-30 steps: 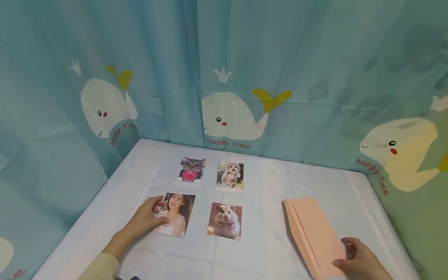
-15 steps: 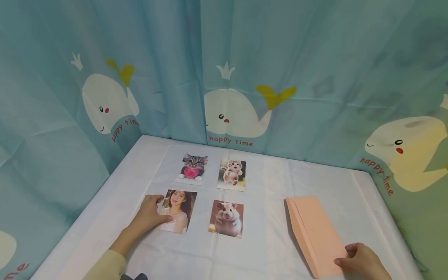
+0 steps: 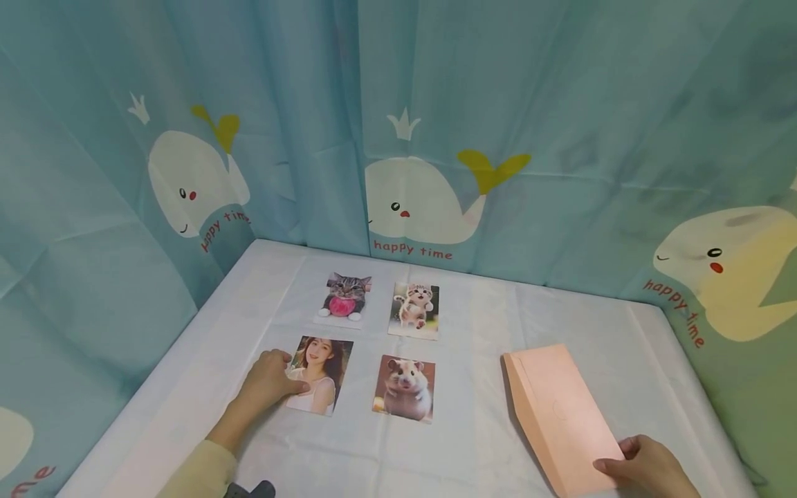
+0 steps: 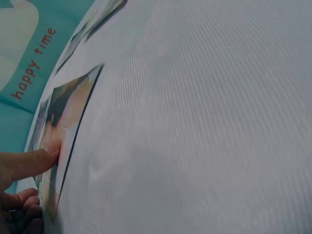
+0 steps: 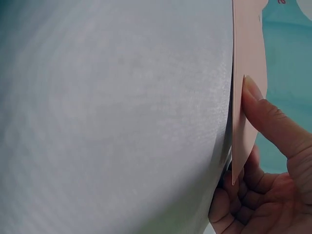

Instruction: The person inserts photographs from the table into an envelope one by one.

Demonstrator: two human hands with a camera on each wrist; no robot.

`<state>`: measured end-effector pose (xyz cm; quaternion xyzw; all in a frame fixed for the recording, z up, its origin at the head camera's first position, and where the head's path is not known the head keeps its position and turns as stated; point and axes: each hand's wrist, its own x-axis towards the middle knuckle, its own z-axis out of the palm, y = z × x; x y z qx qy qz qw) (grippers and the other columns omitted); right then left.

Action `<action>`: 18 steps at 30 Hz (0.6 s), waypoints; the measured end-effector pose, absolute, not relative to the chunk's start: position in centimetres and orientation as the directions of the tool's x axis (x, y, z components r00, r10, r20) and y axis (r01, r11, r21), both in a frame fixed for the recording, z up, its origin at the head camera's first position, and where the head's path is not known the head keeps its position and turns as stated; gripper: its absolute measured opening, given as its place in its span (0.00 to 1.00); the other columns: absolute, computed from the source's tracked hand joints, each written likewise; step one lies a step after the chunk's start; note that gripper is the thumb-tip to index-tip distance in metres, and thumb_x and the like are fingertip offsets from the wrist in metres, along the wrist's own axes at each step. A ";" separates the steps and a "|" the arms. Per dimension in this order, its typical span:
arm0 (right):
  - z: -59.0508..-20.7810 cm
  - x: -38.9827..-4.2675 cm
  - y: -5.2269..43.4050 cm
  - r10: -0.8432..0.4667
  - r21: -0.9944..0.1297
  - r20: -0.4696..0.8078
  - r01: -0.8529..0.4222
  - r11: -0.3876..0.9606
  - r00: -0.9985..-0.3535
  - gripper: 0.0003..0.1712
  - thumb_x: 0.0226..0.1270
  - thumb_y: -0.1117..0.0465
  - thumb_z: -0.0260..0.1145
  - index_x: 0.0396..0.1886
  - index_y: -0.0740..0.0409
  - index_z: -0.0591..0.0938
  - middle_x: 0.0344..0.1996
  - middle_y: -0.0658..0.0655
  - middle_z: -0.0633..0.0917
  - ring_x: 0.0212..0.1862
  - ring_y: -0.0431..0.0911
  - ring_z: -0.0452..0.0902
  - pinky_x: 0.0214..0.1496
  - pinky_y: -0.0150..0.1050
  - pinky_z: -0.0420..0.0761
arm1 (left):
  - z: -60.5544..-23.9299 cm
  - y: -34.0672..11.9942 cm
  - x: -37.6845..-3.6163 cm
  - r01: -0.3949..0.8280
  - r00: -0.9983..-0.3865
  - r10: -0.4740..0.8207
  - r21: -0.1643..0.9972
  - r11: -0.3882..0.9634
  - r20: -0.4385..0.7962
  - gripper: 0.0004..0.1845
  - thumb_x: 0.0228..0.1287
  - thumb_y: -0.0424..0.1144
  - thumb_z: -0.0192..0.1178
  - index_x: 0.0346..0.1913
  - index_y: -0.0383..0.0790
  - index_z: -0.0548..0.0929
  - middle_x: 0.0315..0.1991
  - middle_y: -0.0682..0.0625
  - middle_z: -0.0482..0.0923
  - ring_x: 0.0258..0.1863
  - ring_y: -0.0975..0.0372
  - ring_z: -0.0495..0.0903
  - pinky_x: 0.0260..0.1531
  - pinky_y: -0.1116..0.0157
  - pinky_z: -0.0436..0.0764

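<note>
In the head view, my left hand [image 3: 264, 382] is at the left edge of a photo card [image 3: 326, 370] of a long-haired person in a white top. Its thumb [image 4: 41, 158] lies on the card's face in the left wrist view, the other fingers curled at the edge, partly hidden. At the lower right, my right hand [image 3: 654, 469] pinches the near corner of a long pink envelope [image 3: 563, 415]. The right wrist view has the thumb [image 5: 268, 112] on top of the envelope [image 5: 248, 44] and curled fingers beneath it.
Three more photo cards lie flat on the white-covered table [image 3: 467, 443]: a tabby cat [image 3: 344, 299], a kitten [image 3: 414, 310] and a hamster [image 3: 405, 389]. Whale-print curtains [image 3: 299, 124] enclose the table's back and sides. A dark object [image 3: 252, 490] shows by the left sleeve.
My right hand has taken hold of the envelope's near corner, and the envelope has turned and tilted slightly. The left hand stays at the person's photo card. The head view has shifted a little.
</note>
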<state>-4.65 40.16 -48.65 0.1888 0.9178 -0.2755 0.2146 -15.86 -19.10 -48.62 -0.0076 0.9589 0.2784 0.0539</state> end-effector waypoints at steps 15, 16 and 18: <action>-48.3 -4.5 40.0 0.178 -0.446 -0.473 0.409 0.796 -0.863 0.32 0.50 0.44 0.73 0.35 0.71 0.77 0.28 0.51 0.80 0.31 0.43 0.73 0.33 0.36 0.74 | -48.8 -19.7 -15.9 -0.076 -0.984 0.031 0.576 0.814 -0.174 0.28 0.40 0.42 0.76 0.37 0.27 0.73 0.27 0.45 0.72 0.28 0.56 0.71 0.27 0.61 0.72; -48.4 -4.5 40.1 0.175 -0.452 -0.472 0.408 0.793 -0.864 0.31 0.51 0.45 0.73 0.36 0.71 0.77 0.28 0.51 0.81 0.31 0.43 0.73 0.32 0.36 0.75 | -48.9 -19.8 -15.8 -0.068 -0.985 0.037 0.580 0.812 -0.168 0.28 0.40 0.43 0.76 0.37 0.28 0.73 0.26 0.46 0.72 0.27 0.56 0.70 0.26 0.62 0.70; -48.4 -4.4 40.2 0.159 -0.478 -0.473 0.404 0.780 -0.867 0.31 0.53 0.46 0.72 0.38 0.72 0.78 0.29 0.50 0.82 0.31 0.41 0.74 0.32 0.35 0.76 | -49.1 -20.0 -15.7 -0.058 -0.987 0.044 0.592 0.804 -0.157 0.27 0.41 0.44 0.76 0.38 0.30 0.73 0.25 0.48 0.70 0.26 0.57 0.68 0.24 0.64 0.67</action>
